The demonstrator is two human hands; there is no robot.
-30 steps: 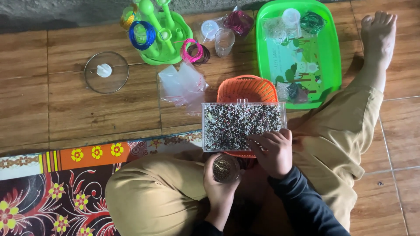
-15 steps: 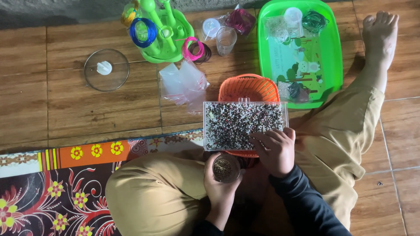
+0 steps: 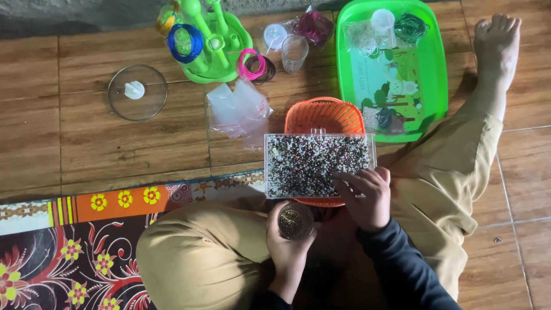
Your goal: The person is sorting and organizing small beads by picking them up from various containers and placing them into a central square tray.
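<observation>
A clear rectangular box [image 3: 270,166] filled with small dark beads rests on an orange basket [image 3: 324,115] in front of my lap. My right hand [image 3: 367,198] lies on the box's near right corner, fingers curled over the beads at its edge. My left hand [image 3: 287,244] holds a small clear glass [image 3: 295,221] with beads in it, upright just below the box's near edge.
A green tray [image 3: 436,69] with wire coils and cups lies far right. A green stand [image 3: 209,43] carries blue and pink wire coils. A glass lid [image 3: 138,92], plastic bags [image 3: 238,109] and an empty glass [image 3: 294,54] sit on the tiles. My bare foot [image 3: 496,46] stretches right.
My right hand has slid a little to the right along the box's near edge. The left hand and the glass stay in place.
</observation>
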